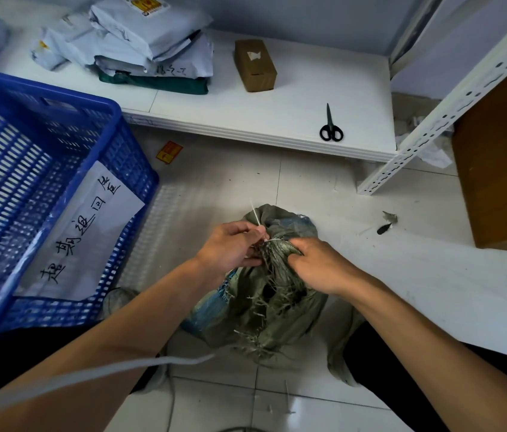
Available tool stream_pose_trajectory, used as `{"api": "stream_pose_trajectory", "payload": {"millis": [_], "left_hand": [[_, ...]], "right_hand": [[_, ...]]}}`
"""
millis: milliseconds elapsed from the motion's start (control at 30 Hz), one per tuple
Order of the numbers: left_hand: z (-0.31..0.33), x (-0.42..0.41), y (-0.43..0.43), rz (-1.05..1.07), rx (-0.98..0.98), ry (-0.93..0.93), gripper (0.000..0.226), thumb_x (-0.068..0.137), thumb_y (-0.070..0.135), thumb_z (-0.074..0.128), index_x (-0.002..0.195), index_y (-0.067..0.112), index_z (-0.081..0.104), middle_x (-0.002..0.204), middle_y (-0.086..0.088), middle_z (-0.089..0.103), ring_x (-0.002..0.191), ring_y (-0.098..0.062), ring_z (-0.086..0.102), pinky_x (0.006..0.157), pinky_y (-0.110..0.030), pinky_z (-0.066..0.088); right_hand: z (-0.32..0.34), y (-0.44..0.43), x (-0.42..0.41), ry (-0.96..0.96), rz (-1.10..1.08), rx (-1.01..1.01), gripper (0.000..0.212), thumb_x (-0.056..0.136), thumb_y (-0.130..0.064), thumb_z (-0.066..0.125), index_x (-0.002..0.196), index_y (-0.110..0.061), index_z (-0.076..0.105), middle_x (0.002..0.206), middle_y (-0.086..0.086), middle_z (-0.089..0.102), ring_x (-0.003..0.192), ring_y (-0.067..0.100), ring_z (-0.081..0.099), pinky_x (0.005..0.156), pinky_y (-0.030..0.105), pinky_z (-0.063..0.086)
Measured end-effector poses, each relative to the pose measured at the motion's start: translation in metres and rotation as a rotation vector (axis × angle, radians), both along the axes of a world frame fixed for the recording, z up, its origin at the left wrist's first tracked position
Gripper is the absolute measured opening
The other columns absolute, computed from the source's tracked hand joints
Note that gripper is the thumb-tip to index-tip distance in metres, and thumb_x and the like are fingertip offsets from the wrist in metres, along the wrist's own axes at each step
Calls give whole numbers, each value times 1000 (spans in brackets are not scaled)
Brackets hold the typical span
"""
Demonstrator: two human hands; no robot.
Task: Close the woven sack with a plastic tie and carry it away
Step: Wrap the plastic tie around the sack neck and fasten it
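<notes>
1. While the green woven sack sits on the tiled floor between the person's legs, both hands work at its gathered neck.
2. The left hand is closed, pinching the white plastic tie (its free end sticks up past the fingers).
3. The right hand is closed around the bunched, frayed mouth of the sack, just beside the left.
4. A blue crate stands to the left; black scissors lie on the low white shelf behind.
</notes>
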State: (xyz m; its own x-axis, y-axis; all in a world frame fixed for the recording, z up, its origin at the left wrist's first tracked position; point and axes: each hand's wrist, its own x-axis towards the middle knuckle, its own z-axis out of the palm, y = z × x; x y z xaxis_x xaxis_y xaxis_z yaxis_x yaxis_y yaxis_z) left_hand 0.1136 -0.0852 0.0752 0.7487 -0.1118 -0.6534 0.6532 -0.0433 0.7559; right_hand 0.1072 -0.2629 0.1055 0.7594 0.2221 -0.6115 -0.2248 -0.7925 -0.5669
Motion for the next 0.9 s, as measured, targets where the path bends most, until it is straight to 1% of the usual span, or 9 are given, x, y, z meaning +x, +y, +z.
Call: {"api": "stream_pose_trajectory", "payload": {"millis": [133, 233, 333, 400, 467, 500, 567, 733, 900], "left_hand": [[1, -1, -2, -119, 133, -139, 21, 98, 30, 62, 90, 13, 71, 85, -1, 69, 82, -16, 66, 75, -28, 61], [-2, -2, -2, -230, 229, -237, 21, 96, 35, 63, 84, 20, 71, 74, 0, 63, 71, -18, 59, 83, -50, 60], [-2, -5, -1, -336, 282, -328, 23, 93, 44, 65, 81, 26, 72, 77, -14, 67, 68, -32, 61, 78, -59, 58], [-2, -6, -3, -372, 304, -391, 23, 93, 42, 65, 81, 24, 71, 76, -16, 66, 68, -38, 62, 74, -54, 59], [-2, -6, -4, -389, 324, -426, 20, 94, 40, 65, 81, 26, 70, 67, -3, 63, 62, -26, 60, 70, -46, 58], [-3, -5, -4, -389, 334, -433, 18, 94, 40, 65, 82, 27, 69, 66, 3, 62, 60, -20, 59, 69, -44, 57], [-5, -5, -4, -394, 336, -434, 15, 92, 40, 67, 83, 29, 69, 69, 5, 65, 63, -23, 63, 66, -43, 58], [-5, -5, -5, -456, 390, -426, 10, 84, 31, 79, 86, 28, 69, 75, 13, 66, 59, -5, 60, 58, -23, 50], [-6, -5, -5, -497, 345, -364, 18, 85, 23, 79, 96, 26, 65, 83, 4, 73, 64, -12, 71, 59, -27, 56]], "right_hand": [[2, -1, 1, 54, -5, -19, 32, 95, -34, 54, 100, -5, 66, 83, 10, 66, 74, 19, 59, 64, 31, 41], [6, -2, 2, -81, -86, -7, 42, 93, -56, 57, 99, -16, 69, 88, 1, 71, 80, 18, 65, 74, 34, 50], [8, -4, 8, -190, -215, 157, 23, 94, -48, 64, 90, -27, 74, 86, -6, 73, 84, 14, 67, 78, 33, 54], [8, -5, 10, -198, -222, 215, 17, 93, -38, 67, 84, -27, 77, 83, -6, 74, 86, 16, 70, 86, 41, 57], [6, -5, 11, -201, -209, 206, 15, 92, -33, 69, 82, -27, 78, 84, -6, 75, 88, 17, 70, 89, 47, 56], [6, -4, 11, -203, -199, 192, 16, 92, -32, 69, 81, -26, 78, 85, -6, 76, 88, 16, 70, 89, 47, 56], [5, -5, 11, -195, -203, 178, 16, 93, -29, 69, 81, -23, 78, 85, -4, 77, 86, 16, 71, 89, 44, 57], [5, -3, 9, -176, -218, 189, 20, 98, -19, 62, 82, -16, 73, 80, -1, 79, 76, 13, 75, 85, 38, 60], [3, -3, 9, -191, -240, 186, 23, 99, -21, 61, 78, -20, 70, 77, -4, 79, 74, 9, 75, 85, 39, 60]]}}
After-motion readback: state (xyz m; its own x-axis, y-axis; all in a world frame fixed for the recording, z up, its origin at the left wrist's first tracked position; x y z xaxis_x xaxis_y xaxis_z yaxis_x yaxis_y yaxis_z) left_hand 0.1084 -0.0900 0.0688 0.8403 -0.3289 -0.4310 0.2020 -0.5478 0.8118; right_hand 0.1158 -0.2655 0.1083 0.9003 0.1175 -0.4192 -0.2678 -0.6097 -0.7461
